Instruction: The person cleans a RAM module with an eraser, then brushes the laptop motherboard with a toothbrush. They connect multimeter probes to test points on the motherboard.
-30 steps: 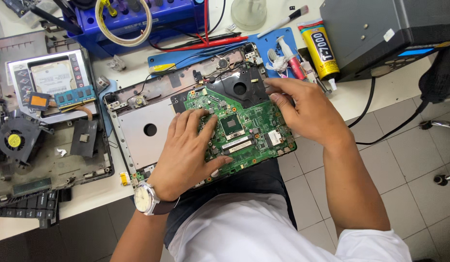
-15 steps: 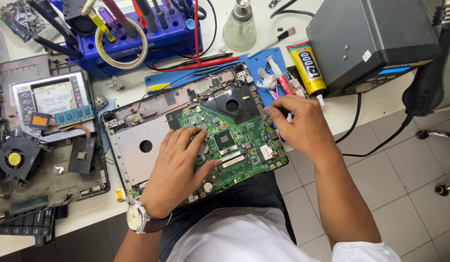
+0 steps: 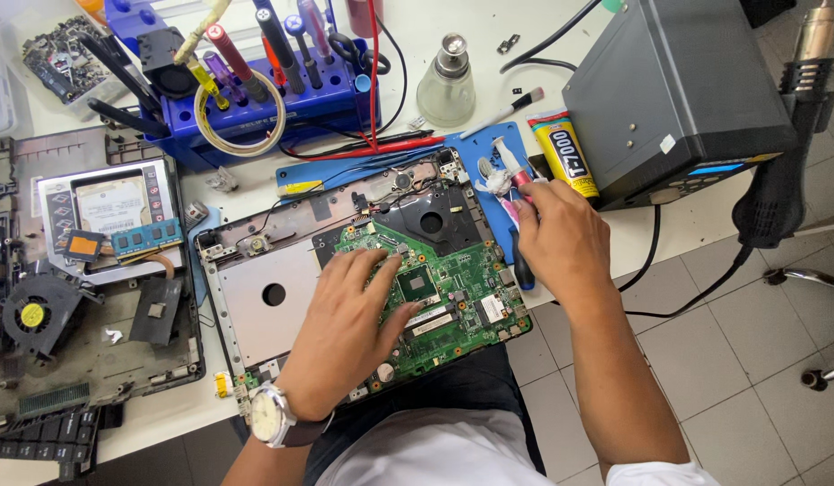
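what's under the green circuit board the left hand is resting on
The green circuit board lies in an opened laptop base; its bare grey floor shows beside the board. The left hand covers part of the board. What lies directly beneath the board is hidden.

View from above of a repair station. A white tabletop (image 3: 408,99) fills the upper left and runs diagonally to its front edge, beyond which lies a floor (image 3: 750,360) of pale grey square tiles with thin dark grout lines. At right, two chrome furniture feet (image 3: 817,279), probably the base of a chair or stool, rest on the tiles. A black cable (image 3: 696,292) hangs off the tabletop edge above the floor. Lighting is even and bright, with soft shadows. No wall or window lies within the frame.
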